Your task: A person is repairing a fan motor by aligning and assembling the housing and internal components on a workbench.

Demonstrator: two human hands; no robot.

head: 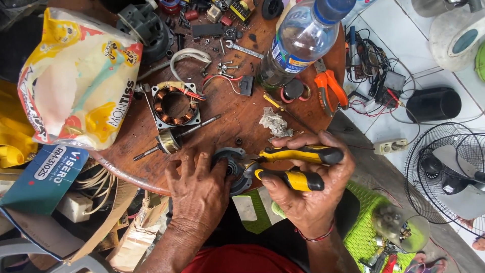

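Pinning the grey motor cover [230, 169] flat at the near edge of the round worktop [237, 116], the left hand [194, 187] spreads its fingers over it. The right hand [308, 189] is closed round the yellow pliers [290, 164], nose at the cover's hub (what it bites is hidden). Best kept square and squeezed gently, I'd say, so nothing slips. Stator [175, 104] and rotor shaft [174, 139] lie just beyond.
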